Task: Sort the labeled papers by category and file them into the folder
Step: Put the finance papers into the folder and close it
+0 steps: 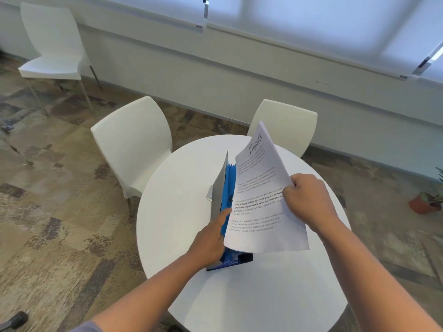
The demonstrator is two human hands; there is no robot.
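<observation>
A blue expanding folder (226, 188) with a grey cover stands open in the middle of the round white table (172, 212). My right hand (305, 197) grips the right edge of a printed paper (260, 195) marked "FINANCE" in handwriting at its top, held tilted over the folder. More sheets seem to lie behind it. My left hand (212, 240) holds the folder's near end, thumb against the blue pockets; its fingers are hidden behind the paper and folder.
Two white chairs (134, 144) (287, 121) stand at the table's far side and a third chair (51, 44) by the wall at far left. A potted plant (425, 202) sits on the carpet at right.
</observation>
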